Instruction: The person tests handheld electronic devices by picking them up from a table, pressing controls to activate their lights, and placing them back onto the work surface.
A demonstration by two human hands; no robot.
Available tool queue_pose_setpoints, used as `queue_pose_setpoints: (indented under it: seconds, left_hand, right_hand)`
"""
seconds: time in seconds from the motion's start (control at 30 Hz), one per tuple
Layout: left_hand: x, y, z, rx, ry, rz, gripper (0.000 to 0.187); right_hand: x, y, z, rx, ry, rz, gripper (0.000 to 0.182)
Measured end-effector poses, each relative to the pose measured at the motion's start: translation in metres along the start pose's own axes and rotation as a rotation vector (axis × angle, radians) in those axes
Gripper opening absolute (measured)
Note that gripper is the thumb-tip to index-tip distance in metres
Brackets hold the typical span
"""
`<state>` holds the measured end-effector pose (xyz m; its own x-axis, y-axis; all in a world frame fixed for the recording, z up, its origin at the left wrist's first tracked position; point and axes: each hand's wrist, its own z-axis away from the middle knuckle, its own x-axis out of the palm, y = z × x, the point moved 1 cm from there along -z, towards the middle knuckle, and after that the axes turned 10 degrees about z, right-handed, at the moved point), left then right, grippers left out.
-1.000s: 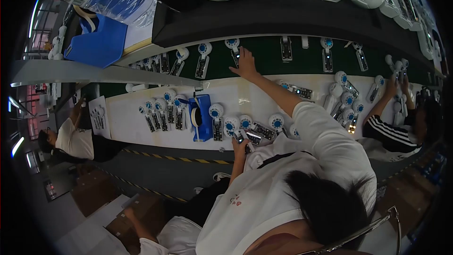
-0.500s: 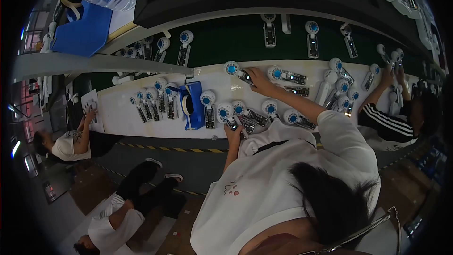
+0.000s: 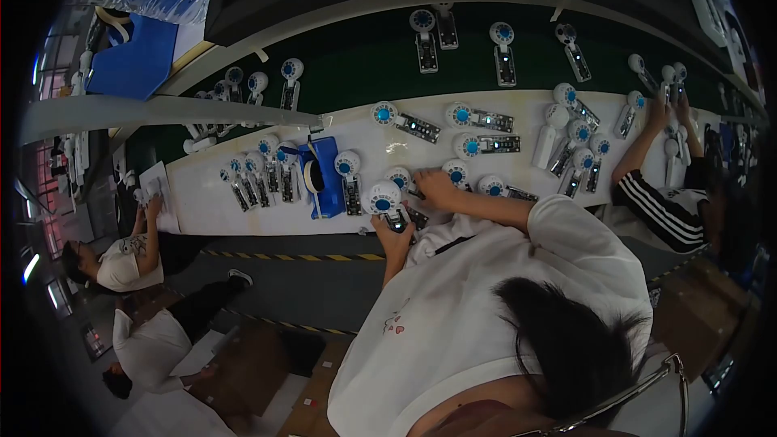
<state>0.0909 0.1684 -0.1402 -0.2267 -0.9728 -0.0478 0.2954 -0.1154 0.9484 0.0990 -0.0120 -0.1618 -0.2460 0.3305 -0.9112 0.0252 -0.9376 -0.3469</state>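
Note:
Held in my left hand [image 3: 394, 239] is a white device [image 3: 382, 198] with a round, blue-centred head and a dark circuit-board handle. My right hand [image 3: 437, 188] is just right of it, its fingers curled on the handle of a second round-headed device [image 3: 398, 176]; the fingertips are partly hidden. Farther back on the white table [image 3: 316, 231], a similar device [image 3: 384, 113] lies untouched with its handle pointing right. Two more [image 3: 461, 115] [image 3: 467, 146] lie beside it. Another [image 3: 455, 171] is partly behind my right hand.
A blue stand [image 3: 328, 186] with a tape roll has devices on both sides. More devices lie on the green strip [image 3: 364, 57] at the back. A co-worker's hands [image 3: 662, 113] hold a device at right; other people are at left. A grey bar [image 3: 178, 111] crosses the upper left.
My right hand has let go of the back device and come nearer to my body, onto another one. The view has shifted slightly. At lower left a person has changed posture.

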Motion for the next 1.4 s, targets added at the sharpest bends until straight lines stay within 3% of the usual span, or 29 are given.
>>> queue_pose_setpoints:
  seconds: [0.1,0.13,0.17,0.2,0.23,0.3,0.37,0.43,0.5,0.6,0.7,0.77,0.8,0.83,0.87,0.93,1.0,1.13,1.2,1.23,1.27,1.3,1.4]
  left_hand:
    - [-0.005,0.015,-0.018,0.083,-0.047,-0.055,0.068]
    - [0.018,0.079,-0.021,0.015,-0.009,0.163,0.061]
    - [0.012,0.067,-0.041,0.067,-0.068,0.125,0.057]
    - [0.0,0.056,-0.065,0.119,-0.127,0.087,0.053]
    - [0.006,0.083,-0.083,0.012,-0.198,0.123,0.048]
    - [0.02,0.109,-0.133,-0.021,-0.202,0.182,0.042]
    - [0.032,0.131,-0.194,-0.012,-0.283,0.133,0.038]
    - [0.042,0.124,-0.264,-0.058,-0.289,0.094,0.033]
    - [0.055,0.133,-0.308,-0.167,-0.317,0.064,0.028]
    - [0.068,0.106,-0.371,-0.148,-0.252,0.037,0.028]
    - [0.059,0.091,-0.405,-0.201,-0.188,-0.024,0.03]
    - [0.051,0.064,-0.426,-0.283,-0.145,-0.033,0.029]
    - [0.049,0.036,-0.446,-0.188,0.027,0.117,0.027]
    - [0.05,0.037,-0.442,-0.091,0.198,0.262,0.026]
    - [0.046,0.035,-0.433,-0.096,0.198,0.255,0.026]
    - [0.058,0.096,-0.36,-0.054,0.095,0.268,0.028]
    - [0.055,0.108,-0.322,-0.068,0.048,0.251,0.029]
    - [0.078,0.141,-0.225,-0.067,-0.135,0.379,0.025]
    - [0.083,0.15,-0.183,-0.112,-0.16,0.392,0.023]
    - [0.086,0.153,-0.166,-0.127,-0.186,0.398,0.023]
    - [0.09,0.158,-0.148,-0.022,-0.237,0.428,0.033]
    - [0.091,0.163,-0.131,-0.057,-0.257,0.462,0.035]
    - [0.096,0.172,-0.09,-0.099,-0.329,0.568,0.037]
  right_hand:
    - [-0.019,0.01,0.001,0.054,0.068,-0.174,0.053]
    - [-0.033,0.013,0.003,0.089,0.144,-0.279,0.053]
    - [-0.051,0.016,0.003,0.092,0.147,-0.278,0.053]
    - [-0.073,0.025,-0.002,0.198,0.18,-0.396,0.053]
    - [-0.089,0.036,-0.008,0.306,0.214,-0.512,0.054]
    - [-0.11,0.069,-0.033,0.427,0.333,-0.517,0.055]
    - [-0.116,0.11,-0.066,0.557,0.443,-0.446,0.055]
    - [-0.118,0.149,-0.096,0.735,0.412,-0.35,0.055]
    - [-0.109,0.18,-0.118,0.754,0.441,-0.322,0.055]
    - [-0.104,0.202,-0.131,0.799,0.354,-0.319,0.053]
    - [-0.095,0.2,-0.12,0.791,0.661,0.045,0.054]
    - [-0.099,0.198,-0.102,0.858,0.652,0.156,0.057]
    - [-0.099,0.198,-0.092,0.922,0.639,0.263,0.06]
    - [-0.083,0.206,-0.089,0.926,0.633,0.259,0.06]
    - [-0.062,0.216,-0.089,0.924,0.639,0.136,0.064]
    - [-0.051,0.232,-0.092,0.917,0.65,0.014,0.067]
    - [-0.053,0.239,-0.102,0.768,0.384,-0.256,0.071]
    - [-0.059,0.246,-0.114,0.794,0.298,-0.311,0.069]
    - [-0.063,0.248,-0.114,0.802,0.177,-1.138,0.051]
    - [-0.068,0.241,-0.11,0.795,0.174,-1.135,0.051]
    - [-0.069,0.231,-0.102,0.658,0.223,-1.405,0.044]
    - [-0.074,0.218,-0.091,0.507,0.271,-1.667,0.036]
    - [-0.116,0.153,-0.044,0.463,0.394,-1.73,0.033]
